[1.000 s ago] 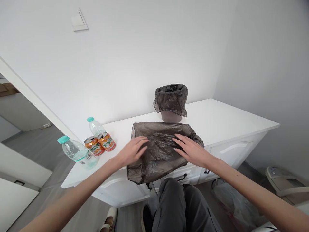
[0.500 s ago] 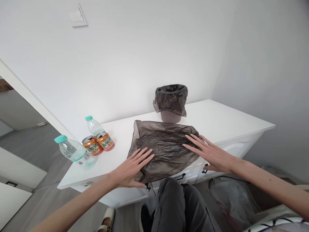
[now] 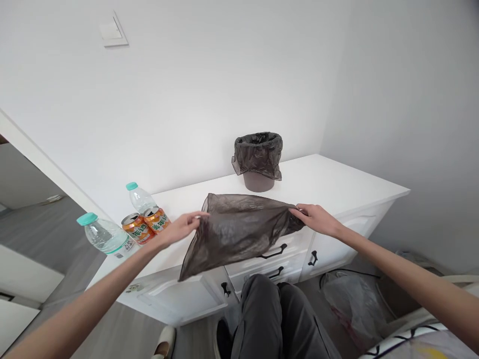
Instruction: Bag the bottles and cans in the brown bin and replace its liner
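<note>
A thin, see-through dark garbage bag (image 3: pixel 239 229) is stretched between my two hands over the front edge of the white cabinet top. My left hand (image 3: pixel 183 227) pinches the bag's left side, close to its upper corner. With thumb and fingers closed, my right hand (image 3: pixel 316 218) grips the right end, where the plastic bunches up. The bag's lower left corner hangs down in front of the cabinet. Behind it stands a small trash bin (image 3: pixel 258 182), lined with a similar dark bag (image 3: pixel 258 154) folded over its rim.
Two orange drink cans (image 3: pixel 137 227) and two clear bottles with teal caps, the nearer bottle (image 3: pixel 105 234) partly behind my left forearm, stand at the left of the cabinet top (image 3: pixel 355 182). Black handles (image 3: pixel 313 258) stick out from its front. A clear plastic bag (image 3: pixel 352 294) lies at lower right.
Both hands were spread flat on the bag; now they are closed on its two ends. The bag is lifted and pulled taut, and its near edge has swung to the left.
</note>
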A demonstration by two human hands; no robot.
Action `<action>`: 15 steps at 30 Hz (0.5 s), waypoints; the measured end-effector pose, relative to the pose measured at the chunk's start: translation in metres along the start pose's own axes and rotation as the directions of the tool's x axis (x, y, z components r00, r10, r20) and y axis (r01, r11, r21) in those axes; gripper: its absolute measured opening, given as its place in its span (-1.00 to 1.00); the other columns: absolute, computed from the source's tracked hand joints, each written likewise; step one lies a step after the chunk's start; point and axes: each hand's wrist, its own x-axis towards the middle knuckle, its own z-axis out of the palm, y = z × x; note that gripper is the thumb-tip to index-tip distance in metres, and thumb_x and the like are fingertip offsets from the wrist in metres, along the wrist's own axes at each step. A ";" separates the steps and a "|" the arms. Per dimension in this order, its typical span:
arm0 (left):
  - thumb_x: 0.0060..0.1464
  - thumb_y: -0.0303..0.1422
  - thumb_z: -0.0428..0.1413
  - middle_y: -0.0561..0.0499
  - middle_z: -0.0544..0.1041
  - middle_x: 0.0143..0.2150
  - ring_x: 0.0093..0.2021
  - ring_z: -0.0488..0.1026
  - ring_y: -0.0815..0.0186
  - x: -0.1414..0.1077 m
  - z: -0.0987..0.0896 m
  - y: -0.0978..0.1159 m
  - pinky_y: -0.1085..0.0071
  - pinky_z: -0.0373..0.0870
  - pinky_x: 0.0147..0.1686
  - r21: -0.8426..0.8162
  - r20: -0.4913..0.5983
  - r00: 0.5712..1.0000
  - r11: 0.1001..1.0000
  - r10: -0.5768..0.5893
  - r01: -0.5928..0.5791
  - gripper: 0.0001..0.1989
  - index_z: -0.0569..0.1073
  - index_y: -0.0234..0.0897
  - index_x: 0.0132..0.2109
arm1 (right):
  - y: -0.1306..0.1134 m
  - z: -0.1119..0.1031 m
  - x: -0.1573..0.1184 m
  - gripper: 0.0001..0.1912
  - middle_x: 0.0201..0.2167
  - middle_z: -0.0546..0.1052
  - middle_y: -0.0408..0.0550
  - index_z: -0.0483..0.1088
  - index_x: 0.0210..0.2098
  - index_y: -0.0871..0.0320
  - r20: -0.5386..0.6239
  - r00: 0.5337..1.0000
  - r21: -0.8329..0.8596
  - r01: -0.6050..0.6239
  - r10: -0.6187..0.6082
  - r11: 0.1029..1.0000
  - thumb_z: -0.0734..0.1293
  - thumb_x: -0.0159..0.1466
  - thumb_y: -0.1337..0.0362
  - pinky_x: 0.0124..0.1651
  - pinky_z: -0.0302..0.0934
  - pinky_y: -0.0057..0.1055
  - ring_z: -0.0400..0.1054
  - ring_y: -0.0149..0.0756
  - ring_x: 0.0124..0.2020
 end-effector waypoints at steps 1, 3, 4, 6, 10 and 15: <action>0.28 -0.15 0.08 -0.07 0.71 -0.10 -0.02 0.64 0.07 0.011 -0.009 0.008 0.13 0.56 0.05 -0.006 -0.084 0.996 0.999 -0.041 0.041 -0.60 0.57 -0.25 0.11 | -0.003 0.002 0.009 -0.52 -0.32 0.65 -0.04 0.52 -0.26 0.06 0.007 0.996 -0.030 -0.087 0.087 0.996 0.12 0.53 -0.05 -0.17 0.28 -0.35 0.54 -0.13 -0.24; 0.29 -0.13 0.09 -0.12 0.70 -0.09 0.04 0.61 0.04 0.032 -0.020 0.027 0.06 0.53 0.10 0.023 -0.329 0.943 0.998 -0.052 0.063 -0.57 0.52 -0.27 0.16 | -0.008 0.008 0.027 -0.57 -0.23 0.67 0.03 0.53 -0.22 0.09 0.025 0.974 -0.077 -0.223 0.225 0.972 0.14 0.53 0.02 -0.11 0.27 -0.34 0.56 -0.09 -0.12; 0.31 -0.14 0.07 -0.16 0.68 -0.03 0.11 0.58 0.03 0.040 -0.021 0.038 0.01 0.49 0.16 0.069 -0.453 0.892 0.997 0.003 0.032 -0.57 0.50 -0.28 0.19 | -0.011 0.011 0.034 -0.58 -0.17 0.67 0.08 0.54 -0.19 0.11 0.031 0.962 -0.089 -0.268 0.272 0.959 0.14 0.52 0.05 -0.08 0.28 -0.32 0.56 -0.05 -0.06; 0.37 -0.17 0.01 -0.21 0.62 0.13 0.27 0.48 0.03 0.048 -0.010 0.062 -0.06 0.38 0.29 0.225 -0.573 0.789 0.968 0.223 -0.110 -0.57 0.45 -0.27 0.24 | -0.015 0.017 0.044 -0.59 -0.07 0.66 0.18 0.56 -0.12 0.14 0.034 0.942 -0.100 -0.328 0.333 0.939 0.13 0.52 0.09 -0.05 0.30 -0.25 0.55 0.03 0.00; 0.43 -0.13 -0.03 -0.15 0.51 0.31 0.40 0.35 0.06 0.044 0.063 0.090 -0.07 0.18 0.45 0.506 -0.181 0.744 0.710 0.643 -0.490 -0.58 0.42 -0.12 0.30 | -0.024 0.022 0.052 -0.56 0.04 0.62 0.29 0.55 -0.01 0.20 0.043 0.900 -0.119 -0.426 0.433 0.897 0.11 0.51 0.13 -0.03 0.35 -0.12 0.55 0.13 0.05; 0.47 0.03 -0.22 -0.13 0.16 0.58 0.61 -0.07 0.06 0.073 0.146 0.048 -0.04 -0.10 0.54 0.576 0.158 0.826 0.629 0.541 -0.522 -0.33 0.14 -0.20 0.53 | -0.041 0.013 0.037 -0.58 0.10 0.59 0.28 0.50 0.05 0.17 0.048 0.890 -0.134 -0.445 0.454 0.885 0.14 0.50 0.08 0.04 0.35 -0.07 0.52 0.14 0.10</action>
